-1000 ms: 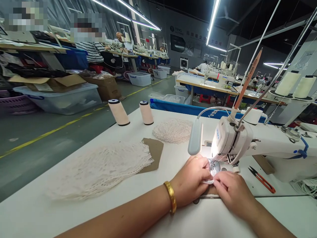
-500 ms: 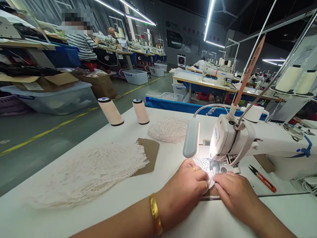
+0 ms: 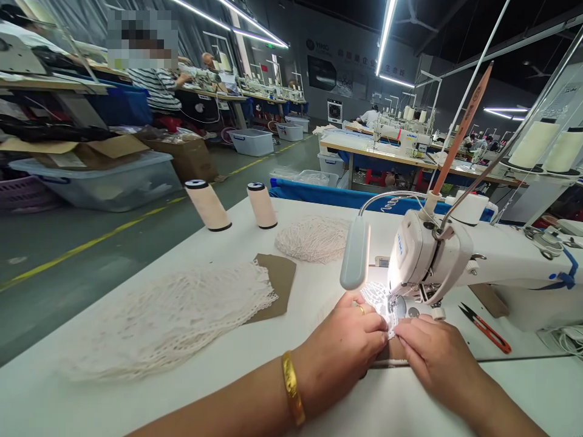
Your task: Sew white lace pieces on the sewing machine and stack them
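A piece of white lace (image 3: 377, 295) lies under the needle of the sewing machine (image 3: 412, 255), lit by its lamp (image 3: 356, 254). My left hand (image 3: 348, 337), with a gold bracelet and a ring, has its fingers curled closed on the lace's left and near edge. The fingertips of my right hand (image 3: 437, 349) pinch the lace's near right edge, close in front of the presser foot. Both hands partly cover the lace. More lace pieces (image 3: 173, 315) lie stacked to the left on brown card (image 3: 280, 282), and another lace pile (image 3: 314, 238) sits behind.
Two cones of pale thread (image 3: 208, 205) stand at the table's far left edge. Orange-handled thread snips (image 3: 486, 329) lie right of the machine. A blue cloth trough (image 3: 319, 189) runs along the far edge. Co-workers sit at other machines, with plastic bins (image 3: 252, 142) along the aisle.
The lace has moved slightly away from me under the needle, with less of it showing between my hands. Both hands keep their hold. The whole view has shifted slightly.
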The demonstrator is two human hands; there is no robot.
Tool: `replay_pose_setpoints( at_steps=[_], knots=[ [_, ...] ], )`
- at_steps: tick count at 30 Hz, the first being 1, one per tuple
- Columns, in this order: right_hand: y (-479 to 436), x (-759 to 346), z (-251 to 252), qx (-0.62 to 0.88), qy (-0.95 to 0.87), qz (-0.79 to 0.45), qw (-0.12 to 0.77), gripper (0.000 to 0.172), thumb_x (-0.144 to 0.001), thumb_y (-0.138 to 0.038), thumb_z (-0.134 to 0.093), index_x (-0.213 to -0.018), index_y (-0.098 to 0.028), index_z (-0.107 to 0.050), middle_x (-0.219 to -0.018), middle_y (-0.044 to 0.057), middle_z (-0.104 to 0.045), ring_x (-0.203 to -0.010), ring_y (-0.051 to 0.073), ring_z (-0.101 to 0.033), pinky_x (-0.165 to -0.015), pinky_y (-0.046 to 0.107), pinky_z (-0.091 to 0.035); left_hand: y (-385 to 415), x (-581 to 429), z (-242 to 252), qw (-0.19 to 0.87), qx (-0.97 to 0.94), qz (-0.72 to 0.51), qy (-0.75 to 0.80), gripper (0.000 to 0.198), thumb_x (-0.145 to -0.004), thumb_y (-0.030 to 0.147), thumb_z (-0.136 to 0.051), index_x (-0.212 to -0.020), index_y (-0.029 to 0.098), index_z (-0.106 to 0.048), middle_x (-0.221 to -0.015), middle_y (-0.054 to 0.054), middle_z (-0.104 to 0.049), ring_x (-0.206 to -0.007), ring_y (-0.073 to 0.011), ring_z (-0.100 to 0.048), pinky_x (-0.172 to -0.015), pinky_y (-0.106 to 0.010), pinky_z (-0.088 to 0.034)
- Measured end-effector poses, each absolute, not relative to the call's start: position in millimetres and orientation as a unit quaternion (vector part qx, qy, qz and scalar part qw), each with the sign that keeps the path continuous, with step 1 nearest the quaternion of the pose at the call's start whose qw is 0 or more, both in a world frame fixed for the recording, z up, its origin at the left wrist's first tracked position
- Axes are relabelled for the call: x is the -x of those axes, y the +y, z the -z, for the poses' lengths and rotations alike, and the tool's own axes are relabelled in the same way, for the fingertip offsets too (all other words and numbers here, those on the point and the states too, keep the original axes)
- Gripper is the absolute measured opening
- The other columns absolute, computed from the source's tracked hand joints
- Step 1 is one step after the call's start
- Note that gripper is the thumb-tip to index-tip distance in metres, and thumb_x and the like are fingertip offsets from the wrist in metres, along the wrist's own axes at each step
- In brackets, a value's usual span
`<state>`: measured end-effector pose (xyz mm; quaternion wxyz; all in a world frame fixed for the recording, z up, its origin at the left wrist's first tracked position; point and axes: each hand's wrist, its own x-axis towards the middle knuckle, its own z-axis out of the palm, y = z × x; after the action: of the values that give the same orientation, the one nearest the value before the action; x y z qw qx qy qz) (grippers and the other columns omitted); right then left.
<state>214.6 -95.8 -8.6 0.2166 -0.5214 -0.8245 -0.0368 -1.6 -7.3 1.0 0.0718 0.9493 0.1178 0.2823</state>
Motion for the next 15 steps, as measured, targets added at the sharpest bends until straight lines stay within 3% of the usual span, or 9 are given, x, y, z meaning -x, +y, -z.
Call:
replay_pose_setpoints(
  at_steps=[8,15],
  knots=[
    [-94,-214,10,0.529,-0.816,0.053,0.229,0.026,-0.098,-0.008,-0.045,-0.101,-0.023,-0.066,-0.078,0.001,-0.067,-0.069,0.02,-0.059,-0.061,0.03,-0.034,-3,0,-1,0.059,-0.947,-0.295,0.114,0.022,-0.091,0.005,-0.057,-0.09,0.02,-0.072,-0.091,0.0,-0.077,-0.077,-0.0191,-0.066,-0.09,-0.043,-0.04],
    [-90,-211,9,0.542,-0.803,0.056,0.241,0.027,-0.101,-0.012,-0.045,-0.109,-0.022,-0.069,-0.08,0.003,-0.07,-0.071,0.021,-0.065,-0.06,0.031,-0.037,5,-2,-3,0.048,-0.949,-0.282,0.131,0.027,-0.1,0.008,-0.053,-0.091,0.021,-0.075,-0.091,-0.001,-0.077,-0.079,-0.0185,-0.066,-0.088,-0.041,-0.04]
  ],
)
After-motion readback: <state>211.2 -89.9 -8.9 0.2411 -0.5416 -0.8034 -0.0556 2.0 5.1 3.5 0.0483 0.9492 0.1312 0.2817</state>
